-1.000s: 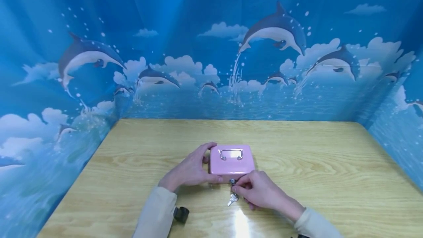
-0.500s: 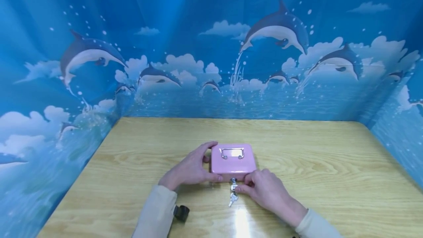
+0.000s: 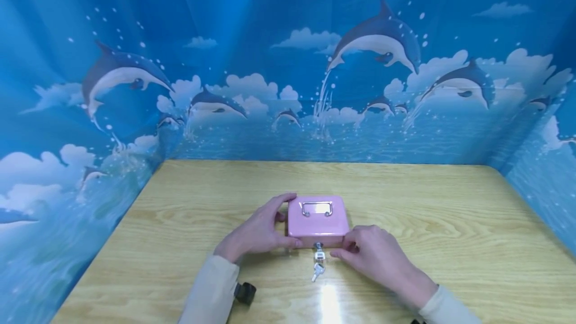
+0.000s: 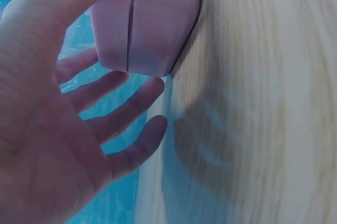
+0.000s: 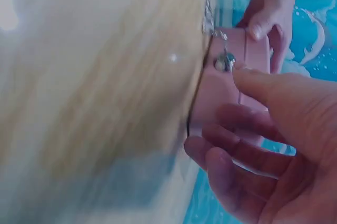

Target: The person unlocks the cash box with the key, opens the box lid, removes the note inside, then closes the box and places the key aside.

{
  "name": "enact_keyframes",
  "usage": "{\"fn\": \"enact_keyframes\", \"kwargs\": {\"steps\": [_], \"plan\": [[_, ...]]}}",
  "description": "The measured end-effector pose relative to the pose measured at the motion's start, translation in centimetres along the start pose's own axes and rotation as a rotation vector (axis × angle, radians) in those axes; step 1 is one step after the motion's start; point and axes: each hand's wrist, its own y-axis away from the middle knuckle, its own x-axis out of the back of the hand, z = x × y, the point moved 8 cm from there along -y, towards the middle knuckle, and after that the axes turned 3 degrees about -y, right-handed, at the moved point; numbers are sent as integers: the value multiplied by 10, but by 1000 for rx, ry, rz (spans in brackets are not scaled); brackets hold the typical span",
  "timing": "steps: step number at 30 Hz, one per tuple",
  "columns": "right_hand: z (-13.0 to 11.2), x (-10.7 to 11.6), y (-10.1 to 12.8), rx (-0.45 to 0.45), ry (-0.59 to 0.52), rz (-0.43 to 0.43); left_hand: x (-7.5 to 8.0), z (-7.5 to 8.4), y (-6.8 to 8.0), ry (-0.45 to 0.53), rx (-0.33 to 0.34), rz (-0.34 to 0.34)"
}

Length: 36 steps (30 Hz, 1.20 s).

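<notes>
Fingers of the left hand are spread around the left end of the pink cash box: the thumb lies along the near front edge and the forefinger reaches over the far left corner, at about 10 o'clock of the lid. In the left wrist view the remaining fingers stand straight and apart, just beside the box's end wall; whether they touch it cannot be told. Fingers of the right hand are loosely bent at the box's near right corner, at about 4 o'clock of the lid. The right wrist view shows the thumb laid against the front face just beside the lock, with the other fingers curled under the box's right end.

The box rests closed on the wooden table, near the middle of its near half. A folding metal handle lies flat on the lid. A key stands in the lock at 6 o'clock of the box, and a second key hangs from it on a ring and lies on the table, between the two hands. Neither hand touches the keys. A dolphin-print backdrop encloses the table from 9 o'clock round to 3 o'clock.
</notes>
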Motion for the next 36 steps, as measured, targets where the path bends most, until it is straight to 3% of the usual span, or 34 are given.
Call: {"fn": "enact_keyframes", "kwargs": {"steps": [7, 15, 20, 28, 36], "plan": [[11, 20, -4, 27, -1, 126, 5, 4, 8, -53, -39, 41], [27, 13, -11, 95, -163, 63, 4, 7, 14, -17, -58, 57], [31, 9, -12, 120, -142, 32, 3, 6, 14, -23, -65, 58], [35, 5, -12, 73, -136, -9, 1, 6, 15, -27, -72, 45], [33, 6, -13, 74, -117, 23, 3, 6, 14, -38, -82, 53]]}}
